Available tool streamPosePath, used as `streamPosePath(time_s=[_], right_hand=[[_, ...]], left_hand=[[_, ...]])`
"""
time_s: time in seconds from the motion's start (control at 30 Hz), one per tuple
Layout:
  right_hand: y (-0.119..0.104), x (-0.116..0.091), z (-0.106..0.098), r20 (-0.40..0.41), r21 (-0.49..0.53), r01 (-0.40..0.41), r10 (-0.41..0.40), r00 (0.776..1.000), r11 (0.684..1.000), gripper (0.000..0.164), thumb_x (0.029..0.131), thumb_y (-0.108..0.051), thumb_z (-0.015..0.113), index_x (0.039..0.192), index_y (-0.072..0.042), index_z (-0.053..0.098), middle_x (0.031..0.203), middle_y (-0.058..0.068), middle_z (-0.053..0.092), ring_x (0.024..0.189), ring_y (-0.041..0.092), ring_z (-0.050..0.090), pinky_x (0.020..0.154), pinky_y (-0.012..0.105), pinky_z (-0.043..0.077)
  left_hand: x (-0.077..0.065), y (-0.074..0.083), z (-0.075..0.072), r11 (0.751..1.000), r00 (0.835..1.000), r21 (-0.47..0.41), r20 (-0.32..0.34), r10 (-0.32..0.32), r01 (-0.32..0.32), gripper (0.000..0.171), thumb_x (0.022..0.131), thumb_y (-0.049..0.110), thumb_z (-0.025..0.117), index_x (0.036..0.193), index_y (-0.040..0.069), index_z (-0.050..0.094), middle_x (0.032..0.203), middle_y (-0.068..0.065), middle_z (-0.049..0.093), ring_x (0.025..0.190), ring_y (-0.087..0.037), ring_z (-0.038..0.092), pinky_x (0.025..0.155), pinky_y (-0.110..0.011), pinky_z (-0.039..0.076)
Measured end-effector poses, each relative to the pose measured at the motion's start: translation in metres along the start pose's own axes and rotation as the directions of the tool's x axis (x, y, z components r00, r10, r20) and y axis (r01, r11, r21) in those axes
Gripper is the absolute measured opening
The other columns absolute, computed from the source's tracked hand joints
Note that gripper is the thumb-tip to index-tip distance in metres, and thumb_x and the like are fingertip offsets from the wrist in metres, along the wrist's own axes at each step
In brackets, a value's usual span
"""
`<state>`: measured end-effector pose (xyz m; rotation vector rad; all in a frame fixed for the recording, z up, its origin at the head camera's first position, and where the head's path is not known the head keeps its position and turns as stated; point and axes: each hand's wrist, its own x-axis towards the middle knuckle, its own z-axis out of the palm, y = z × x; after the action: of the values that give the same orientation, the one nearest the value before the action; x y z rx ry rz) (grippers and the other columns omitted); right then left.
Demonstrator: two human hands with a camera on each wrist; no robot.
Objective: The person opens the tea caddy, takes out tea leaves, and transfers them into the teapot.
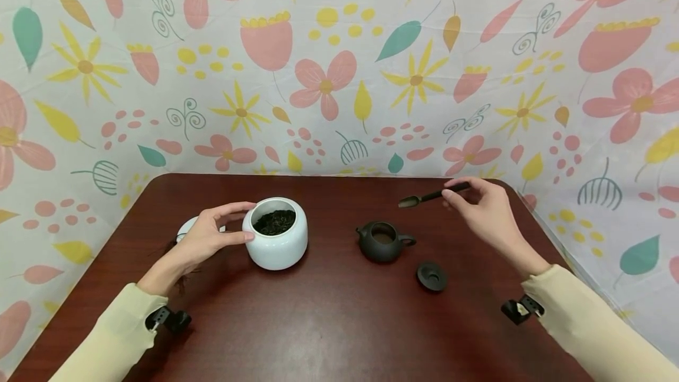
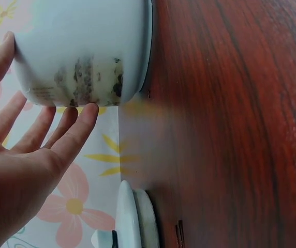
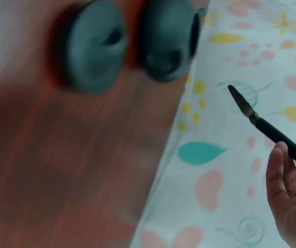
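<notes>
My left hand (image 1: 209, 231) holds the side of a white ceramic jar (image 1: 278, 246), its thumb and fingers spread against the wall near the rim. Dark dried tea leaves (image 1: 274, 222) lie inside the jar. My right hand (image 1: 485, 208) pinches the dark handle of a tea scoop (image 1: 409, 201), raised above the table with its tip toward the left. Below the scoop stands a small dark teapot (image 1: 383, 246), its top uncovered. The teapot lid (image 1: 431, 277) lies in front and to the right of it. Whether the scoop carries any leaves, I cannot tell.
A white jar lid (image 2: 127, 217) with a knob lies left of the jar, partly behind my left hand in the head view. Dark thin strands (image 1: 180, 282) show under the left wrist. A flowered cloth (image 1: 329, 75) hangs behind the brown table (image 1: 318, 323).
</notes>
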<state>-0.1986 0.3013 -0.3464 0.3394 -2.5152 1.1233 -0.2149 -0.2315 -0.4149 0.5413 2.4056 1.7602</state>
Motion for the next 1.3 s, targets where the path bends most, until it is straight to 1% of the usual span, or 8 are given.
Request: streamPosePath(time_s=[0.17, 0.3, 0.6, 0.83, 0.93, 1.1, 1.2, 1.3], right_hand=[[-0.023, 0.014, 0.012, 0.049, 0.078, 0.025, -0.029, 0.998, 0.997, 0.017, 0.103, -0.018, 0.072, 0.116, -0.008, 0.073, 0.093, 0.011, 0.079, 0.079, 0.01, 0.075, 0.065, 0.024, 0.056], [-0.038, 0.025, 0.023, 0.087, 0.11, 0.059, -0.069, 0.994, 0.992, 0.019, 0.103, -0.018, 0.073, 0.117, -0.005, 0.073, 0.093, 0.012, 0.079, 0.08, 0.011, 0.076, 0.067, 0.024, 0.056], [-0.067, 0.044, 0.048, 0.116, 0.2, 0.088, -0.113, 0.987, 0.976, 0.019, 0.102, -0.016, 0.074, 0.117, -0.006, 0.073, 0.095, 0.011, 0.078, 0.085, 0.018, 0.076, 0.072, 0.026, 0.056], [-0.09, 0.052, 0.076, 0.117, 0.328, 0.142, -0.189, 0.975, 0.934, 0.015, 0.098, -0.006, 0.076, 0.113, -0.003, 0.075, 0.094, 0.01, 0.077, 0.083, 0.02, 0.075, 0.075, 0.031, 0.06], [-0.099, 0.055, 0.09, 0.112, 0.374, 0.171, -0.227, 0.968, 0.912, 0.014, 0.097, -0.004, 0.077, 0.112, -0.002, 0.075, 0.091, 0.01, 0.077, 0.082, 0.025, 0.075, 0.075, 0.035, 0.061], [-0.113, 0.057, 0.112, 0.114, 0.404, 0.187, -0.253, 0.961, 0.895, 0.013, 0.097, -0.004, 0.077, 0.11, -0.003, 0.075, 0.089, 0.008, 0.077, 0.081, 0.03, 0.075, 0.073, 0.038, 0.06], [-0.12, 0.057, 0.125, 0.125, 0.412, 0.187, -0.259, 0.958, 0.892, 0.012, 0.097, -0.005, 0.078, 0.109, -0.004, 0.075, 0.087, 0.007, 0.077, 0.08, 0.029, 0.075, 0.072, 0.039, 0.061], [-0.126, 0.057, 0.137, 0.144, 0.411, 0.186, -0.265, 0.954, 0.892, 0.012, 0.096, -0.006, 0.078, 0.108, -0.006, 0.075, 0.085, 0.006, 0.076, 0.077, 0.024, 0.074, 0.068, 0.039, 0.059]], left_hand=[[0.001, 0.001, -0.001, 1.0, 1.0, -0.01, 0.004, 0.001, -0.001, 0.062, 0.089, 0.012, 0.086, 0.146, 0.008, 0.062, 0.142, -0.016, 0.063, 0.133, -0.039, 0.057, 0.09, -0.03, 0.054], [0.001, 0.001, -0.001, 1.0, 1.0, -0.024, 0.008, -0.002, 0.002, 0.063, 0.089, 0.011, 0.086, 0.147, 0.007, 0.061, 0.142, -0.018, 0.063, 0.133, -0.042, 0.056, 0.089, -0.03, 0.055], [0.004, 0.0, -0.002, 0.999, 1.0, -0.035, 0.02, -0.002, 0.003, 0.064, 0.089, 0.011, 0.086, 0.148, 0.008, 0.06, 0.143, -0.018, 0.062, 0.134, -0.042, 0.055, 0.09, -0.031, 0.055], [0.005, -0.001, -0.002, 1.0, 1.0, -0.015, 0.025, -0.01, 0.011, 0.064, 0.089, 0.012, 0.087, 0.148, 0.009, 0.061, 0.143, -0.017, 0.063, 0.134, -0.039, 0.056, 0.091, -0.03, 0.055], [0.005, 0.0, -0.002, 1.0, 1.0, -0.02, 0.024, -0.014, 0.014, 0.065, 0.089, 0.012, 0.087, 0.148, 0.009, 0.06, 0.143, -0.017, 0.062, 0.135, -0.038, 0.055, 0.091, -0.03, 0.055], [0.007, 0.0, -0.002, 1.0, 1.0, -0.026, 0.027, -0.014, 0.015, 0.064, 0.09, 0.013, 0.086, 0.148, 0.009, 0.061, 0.143, -0.016, 0.063, 0.135, -0.037, 0.056, 0.092, -0.031, 0.055], [0.008, 0.0, -0.002, 0.999, 0.999, -0.03, 0.031, -0.015, 0.016, 0.064, 0.09, 0.013, 0.086, 0.148, 0.009, 0.061, 0.143, -0.016, 0.063, 0.134, -0.038, 0.056, 0.092, -0.031, 0.055], [0.008, 0.0, -0.001, 0.999, 0.999, -0.044, 0.036, -0.019, 0.02, 0.065, 0.089, 0.012, 0.086, 0.149, 0.009, 0.06, 0.144, -0.016, 0.062, 0.134, -0.039, 0.056, 0.091, -0.031, 0.056]])
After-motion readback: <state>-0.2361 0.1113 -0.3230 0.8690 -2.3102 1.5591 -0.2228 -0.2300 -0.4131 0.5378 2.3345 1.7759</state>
